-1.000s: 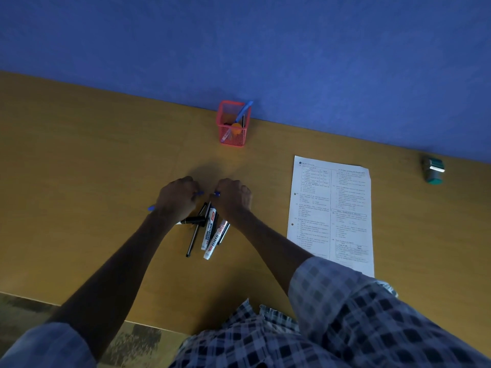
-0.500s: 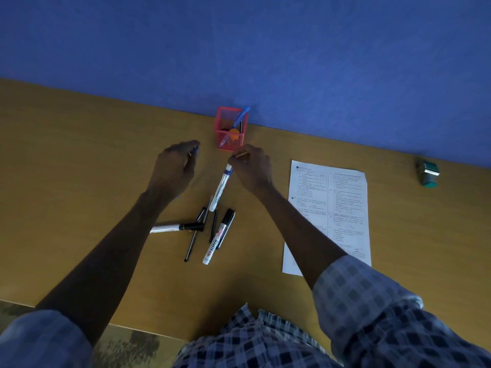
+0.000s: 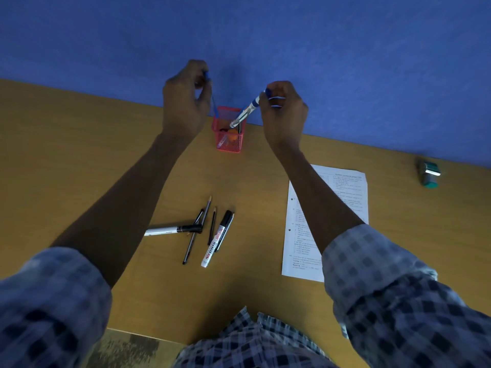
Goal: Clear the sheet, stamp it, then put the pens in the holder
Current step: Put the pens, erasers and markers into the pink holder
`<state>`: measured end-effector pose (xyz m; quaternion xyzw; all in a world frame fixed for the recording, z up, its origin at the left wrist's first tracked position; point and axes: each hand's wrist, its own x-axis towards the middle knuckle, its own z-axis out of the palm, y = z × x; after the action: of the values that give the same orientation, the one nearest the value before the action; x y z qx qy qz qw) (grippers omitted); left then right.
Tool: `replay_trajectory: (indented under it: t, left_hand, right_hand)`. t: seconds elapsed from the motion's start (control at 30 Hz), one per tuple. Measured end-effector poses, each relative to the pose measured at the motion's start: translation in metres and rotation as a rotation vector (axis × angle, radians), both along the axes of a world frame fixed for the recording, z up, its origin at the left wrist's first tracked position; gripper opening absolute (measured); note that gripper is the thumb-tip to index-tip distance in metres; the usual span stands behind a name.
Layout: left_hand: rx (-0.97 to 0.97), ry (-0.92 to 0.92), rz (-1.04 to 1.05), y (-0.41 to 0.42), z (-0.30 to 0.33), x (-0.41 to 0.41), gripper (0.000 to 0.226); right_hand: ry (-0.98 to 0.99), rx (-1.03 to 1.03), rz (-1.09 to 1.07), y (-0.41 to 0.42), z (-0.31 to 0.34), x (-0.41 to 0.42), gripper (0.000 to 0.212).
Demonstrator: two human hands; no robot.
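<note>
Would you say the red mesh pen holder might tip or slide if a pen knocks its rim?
Probably light: the red mesh pen holder is thin wire mesh. It is tall for its base and nearly empty, so a knock could tip it. On the smooth wooden desk it may slide.

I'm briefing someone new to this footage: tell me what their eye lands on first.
Both hands raised over the red mesh holder by the blue wall: the right hand lowers a blue-capped marker in, the left hand holds a thin blue pen. Nearer, loose markers and pencils lie left of the printed sheet.
</note>
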<state>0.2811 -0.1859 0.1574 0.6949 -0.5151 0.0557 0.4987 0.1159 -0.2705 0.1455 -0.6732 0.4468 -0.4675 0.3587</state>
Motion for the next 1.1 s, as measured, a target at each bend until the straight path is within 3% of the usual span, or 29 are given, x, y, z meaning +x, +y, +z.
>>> replay_trajectory:
  t: [0.3, 0.5, 0.73, 0.9, 1.1]
  left_hand:
    - [0.191, -0.048, -0.02, -0.021, -0.036, -0.002, 0.019]
    - [0.429, -0.114, 0.095, -0.024, -0.05, 0.0, 0.026]
    - [0.326, -0.089, 0.086, 0.001, -0.054, -0.001, 0.048]
    - [0.337, -0.04, 0.129, 0.036, -0.068, -0.008, 0.034]
    - [0.624, 0.049, 0.079, 0.08, -0.1, -0.027, 0.02]
  right_hand:
    - [0.136, -0.038, 0.09, -0.006, -0.021, 0.024, 0.01]
    - [0.266, 0.025, 0.154, -0.009, -0.036, 0.039, 0.012]
    - [0.382, -0.034, 0.134, 0.002, -0.042, 0.024, 0.029]
    - [0.47, -0.038, 0.199, 0.026, -0.061, 0.005, 0.018]
    - [0.542, 0.123, 0.34, 0.068, -0.085, -0.01, 0.014]
